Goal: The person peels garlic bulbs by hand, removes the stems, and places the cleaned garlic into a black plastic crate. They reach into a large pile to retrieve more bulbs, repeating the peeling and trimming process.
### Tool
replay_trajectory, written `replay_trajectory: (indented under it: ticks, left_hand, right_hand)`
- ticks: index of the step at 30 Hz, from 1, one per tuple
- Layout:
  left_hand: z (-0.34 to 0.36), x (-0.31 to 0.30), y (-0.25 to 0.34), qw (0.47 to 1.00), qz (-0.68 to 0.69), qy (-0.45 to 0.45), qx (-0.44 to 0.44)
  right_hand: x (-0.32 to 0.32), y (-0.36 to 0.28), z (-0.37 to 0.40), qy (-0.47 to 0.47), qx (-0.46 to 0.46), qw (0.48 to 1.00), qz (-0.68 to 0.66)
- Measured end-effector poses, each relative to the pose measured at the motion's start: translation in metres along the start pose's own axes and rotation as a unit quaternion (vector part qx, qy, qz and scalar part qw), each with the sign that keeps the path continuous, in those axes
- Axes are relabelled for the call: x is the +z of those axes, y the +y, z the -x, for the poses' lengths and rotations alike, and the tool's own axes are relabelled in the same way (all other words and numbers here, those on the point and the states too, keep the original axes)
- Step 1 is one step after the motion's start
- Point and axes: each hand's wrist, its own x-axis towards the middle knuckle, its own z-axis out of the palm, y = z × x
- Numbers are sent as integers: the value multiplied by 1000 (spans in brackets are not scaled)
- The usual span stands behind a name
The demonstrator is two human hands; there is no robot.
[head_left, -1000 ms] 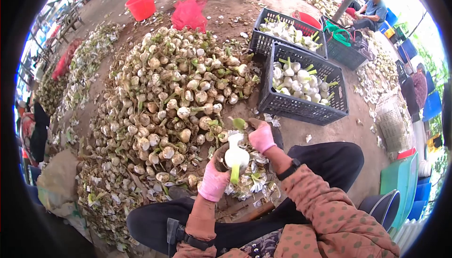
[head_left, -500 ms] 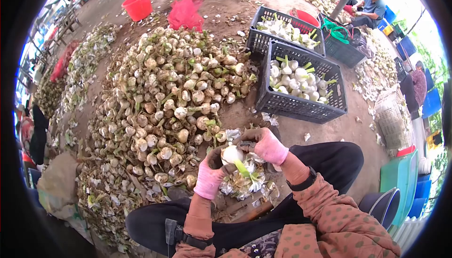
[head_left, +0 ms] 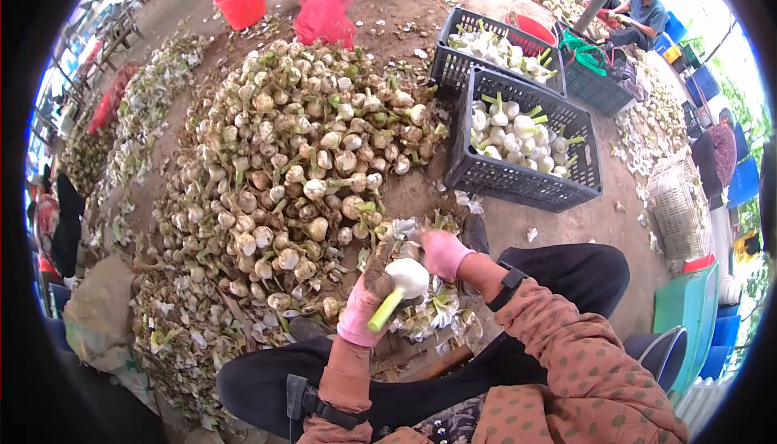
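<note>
My left hand (head_left: 367, 297), in a dirty pink glove, is closed round a peeled white garlic bulb (head_left: 406, 278) whose green stem points down toward me. Just right of the bulb is my right hand (head_left: 443, 253), gloved too; its fingers are blurred, and what they hold, if anything, cannot be made out. Ahead and to the left lies a large heap of unpeeled garlic bulbs (head_left: 283, 152). Loose white peelings (head_left: 437, 314) lie below my hands, between my legs.
Black crates (head_left: 526, 191) of clean bulbs stand ahead right. Farther off are a red bucket (head_left: 241, 4), a red net bag (head_left: 325, 20) and a seated person (head_left: 645, 13). A green tub (head_left: 684, 314) and a dark bucket (head_left: 657, 352) stand at right.
The bulb's stem has swung from lower right to lower left, and the bulb now shows whole and white. My right hand has come off the bulb, slightly leftward.
</note>
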Motion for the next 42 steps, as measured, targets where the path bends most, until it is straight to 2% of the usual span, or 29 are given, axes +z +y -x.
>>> replay_trajectory:
  ticks: [2, 3, 6, 7, 8, 9, 10, 13, 14, 16, 18, 20, 21, 22, 23, 24, 25, 26, 28, 29, 30, 31, 33, 34, 35, 36, 38, 41, 42]
  left_hand:
    - [0, 6, 5, 994, -78, 53, 59]
    - [2, 12, 8, 995, -68, 56, 51]
    - [-14, -4, -5, 972, -150, 119, 135]
    - [-17, -5, -6, 972, -150, 118, 134]
    - [-19, -6, -6, 956, -212, 139, 146]
    - [-21, -7, -7, 935, -274, 160, 157]
    - [-24, -11, -10, 935, -274, 160, 156]
    - [-37, -33, -23, 921, -209, 269, 188]
    - [-34, -34, -23, 921, -208, 271, 188]
    - [-29, -33, -22, 855, -335, 364, 158]
    - [-29, -47, -18, 837, -391, 348, 160]
    - [-37, -64, -20, 820, -433, 335, 169]
    - [-35, -62, -23, 839, -395, 342, 148]
    - [-35, -55, -25, 840, -394, 344, 147]
    - [-35, -51, -26, 837, -423, 320, 133]
    - [-34, -51, -27, 833, -452, 297, 117]
    - [-31, -57, -26, 840, -471, 259, 82]
    - [-30, -58, -28, 841, -468, 261, 80]
    - [-27, -53, -27, 785, -591, 182, 40]
    - [-26, -41, -18, 696, -698, 167, 8]
    - [-25, -33, -13, 697, -697, 171, 5]
    - [-25, -27, -10, 696, -695, 181, -16]
    - [-27, -36, -10, 705, -683, 190, -22]
    - [-28, -41, -10, 706, -682, 192, -25]
    - [-29, -44, -10, 719, -664, 206, -9]
    - [-29, -47, -10, 731, -646, 219, 8]
    - [-33, -65, -14, 752, -618, 228, 14]
    - [-38, -60, -7, 716, -608, 337, 69]
    - [-41, -71, -6, 701, -619, 333, 120]
  right_hand:
    - [1, 15, 5, -50, -57, 996, 41]
    - [-5, 15, 14, -60, -60, 996, 12]
    - [-32, 1, 36, -35, -109, 990, -78]
    - [-41, -8, 43, -69, -101, 949, -289]
    - [-44, -12, 46, -100, -89, 863, -487]
    - [-33, -9, 46, -74, -133, 824, -546]
    - [-27, -11, 45, -74, -133, 824, -546]
    - [-14, -29, 43, -30, -104, 897, -428]
    - [-3, -36, 41, 8, -118, 893, -435]
    - [14, -36, 37, 54, -112, 903, -412]
    - [4, -34, 40, -24, -54, 869, -490]
    - [-17, -19, 35, -11, 13, 843, -538]
    - [-34, -7, 29, 6, 22, 799, -600]
    - [-29, 33, 7, 74, 43, 661, -746]
    - [-37, 58, -9, 177, -65, 562, -805]
    - [-79, 38, 3, 201, -66, 484, -849]
    - [-93, 58, -5, 188, -84, 387, -899]
    - [-94, 69, -12, 225, -55, 409, -883]
    - [-64, 99, -44, 167, -47, 559, -811]
    - [-53, 67, -50, 212, 55, 660, -718]
    - [-24, 66, -61, 172, 102, 778, -595]
    - [4, 57, -71, 160, 38, 902, -398]
    - [57, 39, -95, 78, 55, 968, -233]
    - [66, 24, -102, 79, 52, 993, -77]
    - [94, 29, -116, 114, 12, 992, -55]
    - [111, 27, -121, 145, 19, 989, -35]
    - [111, 22, -126, 69, 81, 990, -89]
    - [100, 22, -115, 53, 31, 985, -159]
    - [93, 24, -109, 54, 31, 986, -156]
